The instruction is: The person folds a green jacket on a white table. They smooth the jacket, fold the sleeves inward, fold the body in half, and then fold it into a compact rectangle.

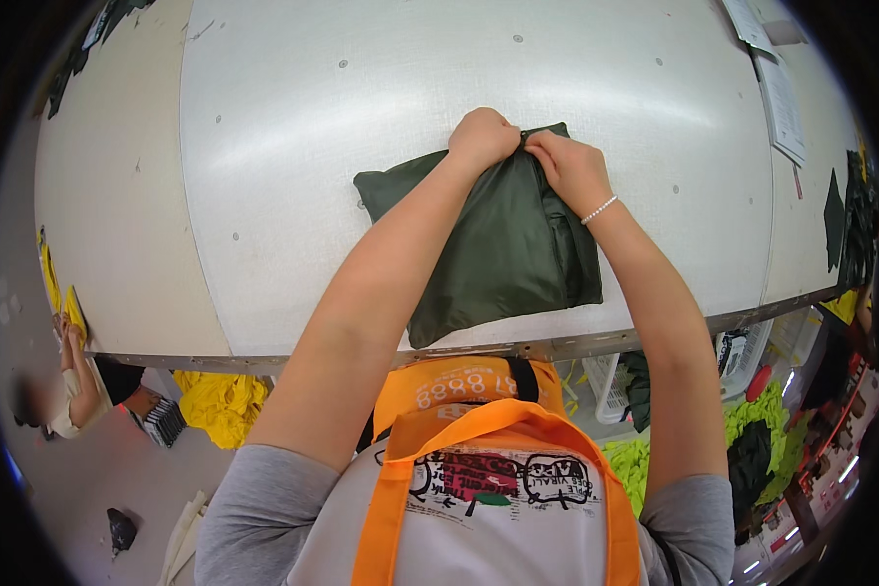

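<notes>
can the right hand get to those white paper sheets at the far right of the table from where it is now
Probably yes. The right hand grips the folded dark green fabric piece, and only bare white table lies between it and the white paper sheets; it would have to let go first.

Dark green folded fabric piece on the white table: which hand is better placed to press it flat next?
Probably the left hand. Both hands grip the far edge of the dark green folded fabric piece, but the left forearm already lies diagonally over the fabric's middle, while the right hand sits toward its right side.
</notes>
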The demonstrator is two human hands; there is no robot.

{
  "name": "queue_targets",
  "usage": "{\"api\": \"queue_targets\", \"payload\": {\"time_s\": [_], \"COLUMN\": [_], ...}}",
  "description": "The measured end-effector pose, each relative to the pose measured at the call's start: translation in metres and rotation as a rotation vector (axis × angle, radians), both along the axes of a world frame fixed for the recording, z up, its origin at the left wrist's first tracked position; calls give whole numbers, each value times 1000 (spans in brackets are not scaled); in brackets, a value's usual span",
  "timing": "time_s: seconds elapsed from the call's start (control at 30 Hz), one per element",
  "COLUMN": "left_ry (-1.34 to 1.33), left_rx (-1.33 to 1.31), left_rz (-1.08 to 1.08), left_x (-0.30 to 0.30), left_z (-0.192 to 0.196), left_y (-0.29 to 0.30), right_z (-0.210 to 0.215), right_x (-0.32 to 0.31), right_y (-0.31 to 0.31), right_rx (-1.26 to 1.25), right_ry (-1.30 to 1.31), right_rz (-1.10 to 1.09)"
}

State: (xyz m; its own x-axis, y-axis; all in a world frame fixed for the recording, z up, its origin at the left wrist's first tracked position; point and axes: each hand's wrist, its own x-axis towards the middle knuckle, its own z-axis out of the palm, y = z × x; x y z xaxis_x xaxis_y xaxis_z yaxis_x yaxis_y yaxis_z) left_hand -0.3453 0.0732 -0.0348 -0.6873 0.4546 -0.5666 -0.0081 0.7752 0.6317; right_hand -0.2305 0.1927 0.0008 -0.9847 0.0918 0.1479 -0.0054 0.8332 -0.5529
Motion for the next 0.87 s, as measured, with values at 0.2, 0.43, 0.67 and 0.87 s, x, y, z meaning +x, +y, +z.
{"api": "queue_targets", "payload": {"time_s": [0.2,0.43,0.67,0.87], "left_ry": [132,485,829,704], "left_rx": [-60,-190,-87,-130], "left_rz": [9,-330,-351,-366], "left_x": [9,46,68,68], "left_z": [8,56,16,23], "left_y": [0,1,-11,-7], "right_z": [20,10,27,19], "right_x": [50,117,156,229], "right_y": [-7,-26,-21,-40], "right_rx": [-17,-257,-180,23], "right_ry": [9,-27,-128,-95], "right_rz": [30,-211,-3,61]}}
